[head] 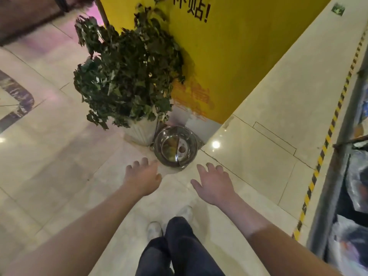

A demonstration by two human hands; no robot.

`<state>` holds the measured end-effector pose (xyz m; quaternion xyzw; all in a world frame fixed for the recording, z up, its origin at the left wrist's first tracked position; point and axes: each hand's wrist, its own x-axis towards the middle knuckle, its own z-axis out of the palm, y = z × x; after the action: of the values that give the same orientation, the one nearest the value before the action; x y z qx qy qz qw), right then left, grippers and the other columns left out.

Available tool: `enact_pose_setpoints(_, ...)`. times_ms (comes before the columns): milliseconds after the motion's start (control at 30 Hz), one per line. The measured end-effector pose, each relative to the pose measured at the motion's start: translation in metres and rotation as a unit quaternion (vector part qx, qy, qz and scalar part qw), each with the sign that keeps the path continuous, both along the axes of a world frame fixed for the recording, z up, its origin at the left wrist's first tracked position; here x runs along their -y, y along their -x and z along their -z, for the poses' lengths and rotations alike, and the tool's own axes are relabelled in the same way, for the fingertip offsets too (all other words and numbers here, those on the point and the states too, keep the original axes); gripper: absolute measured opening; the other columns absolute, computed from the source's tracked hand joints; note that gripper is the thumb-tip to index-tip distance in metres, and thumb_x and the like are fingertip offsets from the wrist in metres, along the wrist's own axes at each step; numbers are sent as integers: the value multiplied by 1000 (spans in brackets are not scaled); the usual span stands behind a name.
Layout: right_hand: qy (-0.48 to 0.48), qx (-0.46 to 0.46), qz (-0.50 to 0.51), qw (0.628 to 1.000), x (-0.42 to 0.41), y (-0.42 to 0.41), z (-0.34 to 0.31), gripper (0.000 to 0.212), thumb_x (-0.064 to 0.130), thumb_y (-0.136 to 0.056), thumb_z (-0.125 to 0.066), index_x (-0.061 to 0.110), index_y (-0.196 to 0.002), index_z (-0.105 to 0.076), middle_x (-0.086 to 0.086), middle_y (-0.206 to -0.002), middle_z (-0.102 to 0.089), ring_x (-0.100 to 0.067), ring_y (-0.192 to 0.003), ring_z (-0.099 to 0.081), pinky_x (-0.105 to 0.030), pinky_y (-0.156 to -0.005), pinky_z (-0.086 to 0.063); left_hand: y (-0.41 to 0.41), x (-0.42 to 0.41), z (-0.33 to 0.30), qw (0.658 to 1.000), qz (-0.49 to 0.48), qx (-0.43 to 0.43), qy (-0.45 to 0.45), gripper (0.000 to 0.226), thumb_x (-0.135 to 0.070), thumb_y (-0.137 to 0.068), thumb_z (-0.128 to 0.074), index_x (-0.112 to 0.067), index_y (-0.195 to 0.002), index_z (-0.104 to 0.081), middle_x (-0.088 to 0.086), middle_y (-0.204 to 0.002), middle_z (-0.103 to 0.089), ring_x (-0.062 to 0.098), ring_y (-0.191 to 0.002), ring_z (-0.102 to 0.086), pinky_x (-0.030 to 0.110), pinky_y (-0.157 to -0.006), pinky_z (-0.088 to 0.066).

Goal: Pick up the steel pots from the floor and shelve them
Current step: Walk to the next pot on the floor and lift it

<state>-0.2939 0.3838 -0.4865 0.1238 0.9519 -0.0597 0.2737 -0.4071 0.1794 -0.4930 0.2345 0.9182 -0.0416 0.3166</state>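
Seen from above: divided steel pot (176,146) on pale tiled floor (59,166), at the foot of a yellow pillar (229,56), just beside a white planter (142,132) of dark leafy plant (127,76). Left hand (143,177) and right hand (214,183) stretched toward the pot — fingers spread, holding nothing, not touching it. Dark trousers (179,250) and white shoes (154,230) below; yellow-black hazard tape (326,140) at right.

Bare floor (59,176) lies open on the pot's (176,146) near side; the white planter (142,131) crowds its left, the yellow pillar (229,66) closes in directly behind
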Motion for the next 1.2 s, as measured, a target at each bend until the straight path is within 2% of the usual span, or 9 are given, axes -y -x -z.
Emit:
enact_pose_setpoints(200,4,44,-17,999,-36,48,134,61,58,-99,-37,19,-145,-40,-14,-138,-50,-41,-118,-46,-48,-90,-43,52,-42,131,999,-22,35,14,48,-46,-95,-38,-20,-136,-42,11,-134,-48,36,-118,-49,46,-92,-40)
enact_pose_setpoints(533,28,80,-39,996,-59,103,447,58,55,-99,-39,17,-144,-38,-16,-137,-48,-41,-119,-43,-49,-88,-43,97,-98,441,996,60,61,30,53,-50,-98,-39,-21,-142,-39,13,-148,-44,35,-126,-50,49,-99,-43)
enact_pose_setpoints(667,52,65,-19,996,-63,118,552,64,51,-99,-44,17,-150,-29,-20,-149,-37,-45,-132,-35,-52,-97,-43,114,-98,550,994,83,65,41,52,-50,-98,-38,-21,-142,-39,12,-153,-40,35,-134,-46,51,-104,-43)
enact_pose_setpoints(767,68,97,21,993,-67,122,609,74,50,-100,-46,16,-158,-17,-21,-164,-16,-48,-148,-14,-56,-109,-36,114,-94,610,992,87,74,62,61,-52,-98,-38,-21,-149,-30,12,-161,-29,37,-146,-29,54,-111,-38)
enact_pose_setpoints(833,59,120,30,991,-68,116,630,76,53,-99,-45,17,-159,-16,-17,-165,-13,-50,-147,-14,-56,-107,-37,103,-90,630,988,102,69,92,70,-59,-96,-38,-21,-153,-24,11,-165,-19,40,-150,-16,54,-113,-33)
enact_pose_setpoints(900,39,118,17,992,-70,106,635,69,54,-98,-46,18,-154,-28,-15,-159,-22,-49,-140,-25,-53,-101,-42,88,-88,633,986,118,63,100,72,-62,-94,-40,-20,-151,-27,11,-164,-19,43,-149,-13,53,-112,-34)
enact_pose_setpoints(1033,68,146,34,986,-77,77,622,51,51,-99,-42,17,-137,-50,-13,-139,-45,-41,-126,-39,-48,-95,-43,60,-86,618,983,117,133,54,47,-49,-91,-41,-25,-131,-49,10,-148,-41,34,-135,-36,49,-101,-39)
enact_pose_setpoints(1100,81,170,52,981,-82,65,616,47,46,-99,-45,16,-134,-49,-17,-137,-48,-41,-127,-41,-49,-95,-43,56,-86,612,979,93,163,74,45,-48,-91,-39,-24,-128,-51,11,-142,-45,33,-130,-41,48,-99,-39)
enact_pose_setpoints(1200,44,104,133,985,-102,60,614,54,43,-94,-52,17,-140,-38,-25,-141,-38,-45,-125,-42,-53,-94,-48,73,-86,613,992,8,106,60,58,-49,-90,-45,-19,-139,-39,19,-146,-35,42,-131,-38,54,-102,-40)
